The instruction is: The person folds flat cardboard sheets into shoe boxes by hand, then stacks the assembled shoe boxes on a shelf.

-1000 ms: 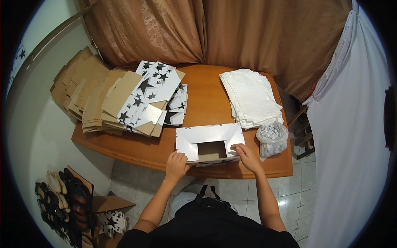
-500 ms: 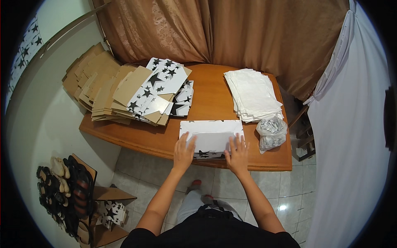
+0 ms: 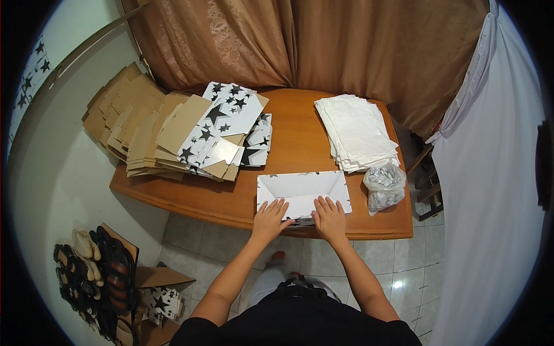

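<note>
At the table's front edge stands a white cardboard box [image 3: 302, 185] printed with black stars, its top open so that the white inside shows. My left hand [image 3: 269, 217] lies over the near edge at the left, fingers stretched out on a white panel. Over the right part of that same edge my right hand [image 3: 329, 218] rests, its fingers also extended and flat on the panel. Both thumbs point inward along the near wall. The hands cover much of the box's near side.
Flat cardboard pieces [image 3: 144, 130], some with star-printed sheets [image 3: 222, 115], pile up at the left. At the right lie a stack of white sheets [image 3: 356, 130] and a clear plastic bag [image 3: 385, 185] of small silvery packets. A shoe rack [image 3: 135, 271] stands on the floor below left.
The white near panel that stood over the box has folded down inward, uncovering more of the inside. Both hands have pressed onto the near edge, fingers flatter.
</note>
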{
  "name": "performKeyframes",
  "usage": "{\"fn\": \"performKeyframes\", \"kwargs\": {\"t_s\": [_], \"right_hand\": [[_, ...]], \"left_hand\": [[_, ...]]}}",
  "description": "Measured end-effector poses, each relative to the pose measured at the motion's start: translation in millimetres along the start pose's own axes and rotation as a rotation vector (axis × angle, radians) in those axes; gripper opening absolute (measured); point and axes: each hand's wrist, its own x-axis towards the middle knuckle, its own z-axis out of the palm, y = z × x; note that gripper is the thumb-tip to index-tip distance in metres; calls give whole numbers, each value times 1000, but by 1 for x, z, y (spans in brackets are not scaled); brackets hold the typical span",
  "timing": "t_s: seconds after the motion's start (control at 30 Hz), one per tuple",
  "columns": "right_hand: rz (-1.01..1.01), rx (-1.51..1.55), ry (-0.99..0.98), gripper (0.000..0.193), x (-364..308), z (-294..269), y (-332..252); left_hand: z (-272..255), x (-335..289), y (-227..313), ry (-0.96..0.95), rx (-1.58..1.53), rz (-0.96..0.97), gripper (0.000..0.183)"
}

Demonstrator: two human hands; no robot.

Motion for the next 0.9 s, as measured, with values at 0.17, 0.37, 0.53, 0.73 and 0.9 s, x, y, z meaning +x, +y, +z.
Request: {"fn": "performKeyframes", "kwargs": {"t_s": [0.17,0.37,0.53,0.73,0.9], "right_hand": [[24,-4,-62,40,3,-4,-2],[48,93,-60,44,7,-21,1],[553,371,131,46,29,-16,81],[960,854,-328,64,51,6,97],[1038,1011,-162,73,81,-26,54]], "left_hand": [[-3,4,-1,-12,-26,-2,55],[-24,2,-7,9,-180,-82,52],[-19,20,-44,79,-487,-391,57],[16,42,-82,-283,-1148,-737,64],[-21,73,-96,-210,-1211,-719,62]]}}
